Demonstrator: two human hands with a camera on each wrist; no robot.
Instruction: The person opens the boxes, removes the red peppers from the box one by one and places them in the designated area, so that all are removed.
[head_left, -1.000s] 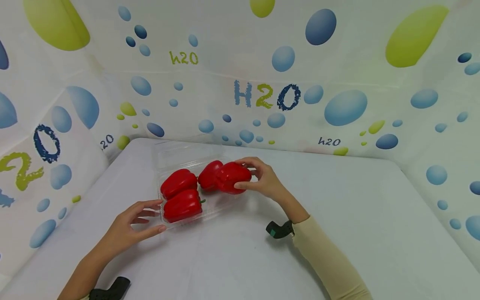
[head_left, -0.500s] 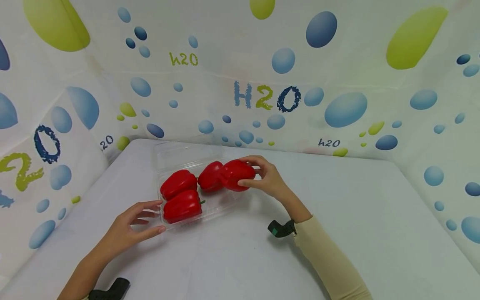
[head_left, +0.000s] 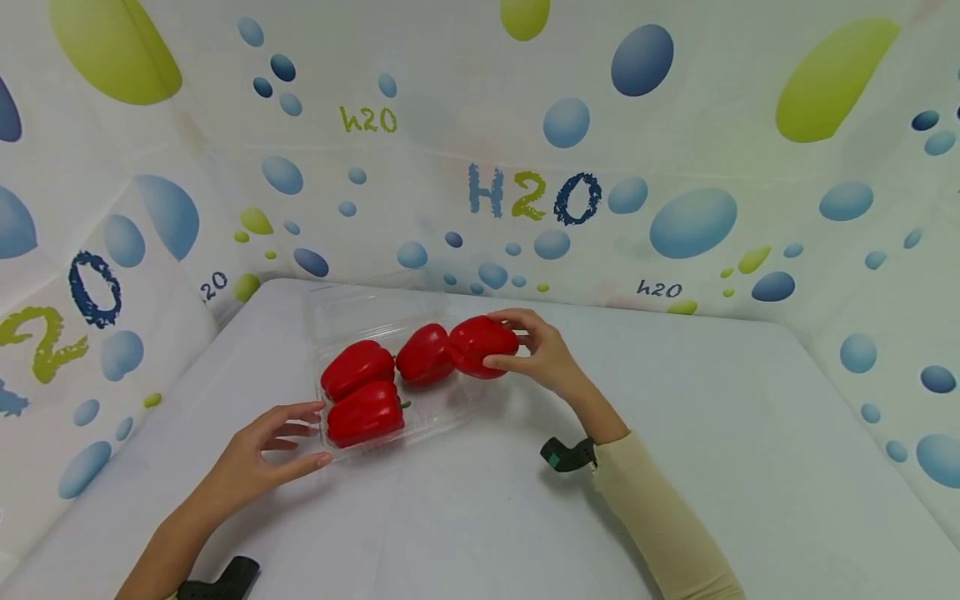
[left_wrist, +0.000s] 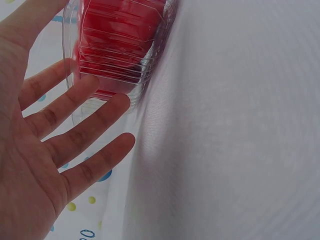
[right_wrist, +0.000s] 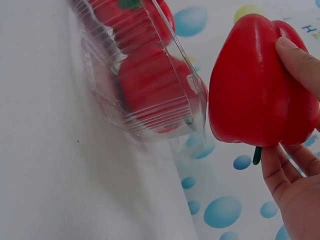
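Observation:
A clear plastic clamshell tray (head_left: 442, 419) sits on the white table with its lid open toward the back. Three red bell peppers lie in it: one at the front left (head_left: 365, 412), one behind it (head_left: 357, 367), one at the back right (head_left: 425, 354). My right hand (head_left: 542, 353) grips a fourth red pepper (head_left: 483, 345) (right_wrist: 257, 85), lifted clear above the tray's right edge (right_wrist: 192, 95). My left hand (head_left: 266, 446) is flat and open, fingers (left_wrist: 85, 125) straight against the tray's front left corner (left_wrist: 132, 85).
The white table (head_left: 750, 433) stretches wide to the right and front. Bubble-patterned sheeting (head_left: 525, 167) walls in the back and both sides. The open lid (head_left: 360, 304) lies behind the tray.
My right hand has lifted the pepper up and to the right, off the tray's right side. The left hand and the three peppers in the tray have stayed put.

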